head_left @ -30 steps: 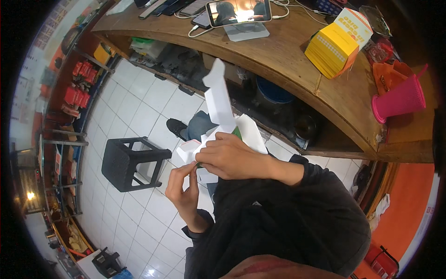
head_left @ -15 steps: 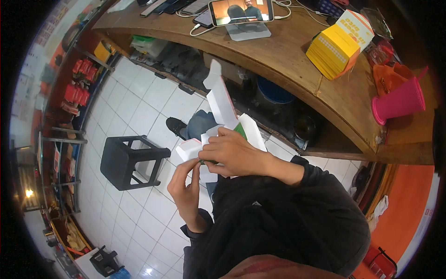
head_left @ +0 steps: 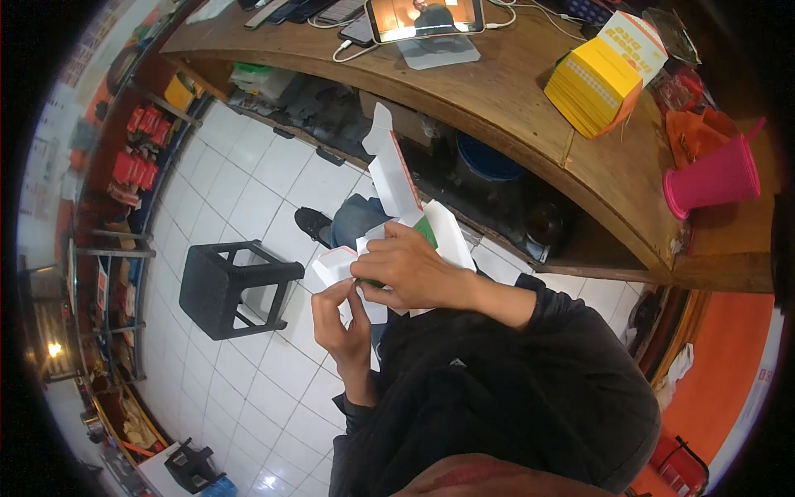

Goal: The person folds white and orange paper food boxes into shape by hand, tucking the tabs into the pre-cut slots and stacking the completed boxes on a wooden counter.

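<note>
Over my lap I hold a partly folded cardboard box [head_left: 395,184], white inside, with long flaps standing up and out. A green patch [head_left: 426,231] shows between its panels. My right hand [head_left: 406,267] is closed over the near part of the box, fingers curled on its edge. My left hand [head_left: 341,323] pinches the box's near left corner, thumb and forefinger meeting close to the right fingertips. Part of the box is hidden under both hands.
A black plastic stool [head_left: 236,288] stands on the tiled floor at left. Along the wooden counter [head_left: 497,91] ahead are a propped phone [head_left: 425,18], a stack of yellow folded cartons [head_left: 592,87] and a pink cup-shaped container [head_left: 712,176]. Shelves with red packets [head_left: 141,166] line the left.
My left hand has shifted slightly right and up, its fingers closer to the right hand. The right hand and the box have hardly moved.
</note>
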Demonstrator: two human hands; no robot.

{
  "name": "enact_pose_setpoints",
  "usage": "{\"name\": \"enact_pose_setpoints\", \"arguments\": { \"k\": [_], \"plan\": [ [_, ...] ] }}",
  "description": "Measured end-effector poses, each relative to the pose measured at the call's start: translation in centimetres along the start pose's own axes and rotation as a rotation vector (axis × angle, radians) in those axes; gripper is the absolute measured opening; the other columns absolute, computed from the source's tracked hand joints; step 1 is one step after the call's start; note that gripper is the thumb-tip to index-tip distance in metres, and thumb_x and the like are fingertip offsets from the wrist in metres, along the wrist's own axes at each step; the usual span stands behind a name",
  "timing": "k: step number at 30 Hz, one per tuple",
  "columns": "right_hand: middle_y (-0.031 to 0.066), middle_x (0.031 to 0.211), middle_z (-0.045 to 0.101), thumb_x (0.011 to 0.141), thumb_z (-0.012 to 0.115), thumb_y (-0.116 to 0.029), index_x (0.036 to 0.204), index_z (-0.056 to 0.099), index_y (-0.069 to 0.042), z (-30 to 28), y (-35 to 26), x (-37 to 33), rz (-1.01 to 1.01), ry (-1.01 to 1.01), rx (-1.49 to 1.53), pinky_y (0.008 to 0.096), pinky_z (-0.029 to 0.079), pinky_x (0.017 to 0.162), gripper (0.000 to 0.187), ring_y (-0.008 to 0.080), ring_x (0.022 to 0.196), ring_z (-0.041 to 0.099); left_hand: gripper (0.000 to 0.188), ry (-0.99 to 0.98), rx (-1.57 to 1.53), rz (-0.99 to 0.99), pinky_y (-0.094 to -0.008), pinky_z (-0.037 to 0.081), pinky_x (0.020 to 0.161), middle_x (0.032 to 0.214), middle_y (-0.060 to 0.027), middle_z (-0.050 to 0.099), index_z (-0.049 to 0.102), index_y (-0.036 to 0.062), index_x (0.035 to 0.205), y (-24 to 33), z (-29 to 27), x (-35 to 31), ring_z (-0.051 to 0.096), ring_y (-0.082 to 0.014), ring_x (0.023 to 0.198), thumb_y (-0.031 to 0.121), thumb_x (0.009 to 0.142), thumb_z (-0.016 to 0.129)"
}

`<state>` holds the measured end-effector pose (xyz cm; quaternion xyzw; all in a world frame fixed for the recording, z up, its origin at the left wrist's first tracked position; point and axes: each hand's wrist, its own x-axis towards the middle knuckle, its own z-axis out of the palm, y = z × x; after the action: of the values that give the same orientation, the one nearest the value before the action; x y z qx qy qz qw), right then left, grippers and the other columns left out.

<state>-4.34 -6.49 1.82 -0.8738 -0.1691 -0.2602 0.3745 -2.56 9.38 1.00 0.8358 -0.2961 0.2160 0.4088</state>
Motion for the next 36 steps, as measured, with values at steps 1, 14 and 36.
{"name": "enact_pose_setpoints", "arguments": {
  "k": [1, 14, 36],
  "plan": [
    [0.0025, 0.067, 0.054, 0.073, 0.071, -0.018, 0.082, 0.061, -0.010, 0.1, 0.3, -0.2, 0.001, 0.005, -0.013, 0.0331, 0.034, 0.063, 0.016, 0.0185, 0.067, 0.052, 0.021, -0.017, -0.019, -0.001, -0.0313, 0.049, 0.067, 0.086, -0.0100, 0.065, 0.062, 0.0011, 0.090, 0.0, 0.1, 0.3, 0.063, -0.0242, 0.077, -0.011, 0.075, 0.068],
    [0.0124, 0.084, 0.057, 0.077, 0.069, -0.008, 0.085, 0.054, -0.002, -1.0, -0.4, -0.7, 0.233, -0.049, 0.443, 0.0395, 0.044, 0.073, 0.017, 0.0305, 0.081, 0.055, 0.019, 0.184, -0.476, -0.308, -0.0283, 0.035, 0.061, 0.071, -0.0057, 0.043, 0.048, -0.0003, 0.075, -2.8, 2.7, -0.7, 0.044, -0.0149, 0.068, 0.007, 0.091, 0.054],
    [0.0125, 0.090, 0.060, 0.072, 0.068, -0.002, 0.092, 0.056, 0.003, 0.6, 0.4, -1.0, -0.238, 0.038, 0.023, 0.0353, 0.051, 0.070, 0.023, 0.0269, 0.083, 0.062, 0.017, -0.209, -0.325, -0.167, -0.0340, 0.032, 0.049, 0.061, -0.0123, 0.041, 0.044, -0.0016, 0.073, -1.4, 0.5, 2.1, 0.045, -0.0249, 0.051, 0.007, 0.087, 0.040]
  ]
}}
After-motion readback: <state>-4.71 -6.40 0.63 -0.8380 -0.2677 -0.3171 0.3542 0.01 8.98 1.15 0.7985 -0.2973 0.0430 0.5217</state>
